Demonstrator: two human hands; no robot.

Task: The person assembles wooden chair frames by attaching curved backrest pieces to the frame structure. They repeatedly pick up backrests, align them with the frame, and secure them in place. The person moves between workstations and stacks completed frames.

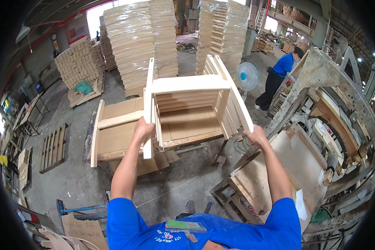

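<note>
Currently, left hand (pixel 144 130) and right hand (pixel 257 136) are gripping the pale wooden frame (pixel 187 84) mid-picture — uneven holding could be tipping it against the stack (pixel 186 100) beneath.

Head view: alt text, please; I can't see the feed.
A person's left hand and right hand grip opposite sides of a pale wooden frame over similar frames on a cardboard-covered table. Beyond stand tall plastic-wrapped wooden stacks, with a fan and a co-worker in blue to the right.
</note>
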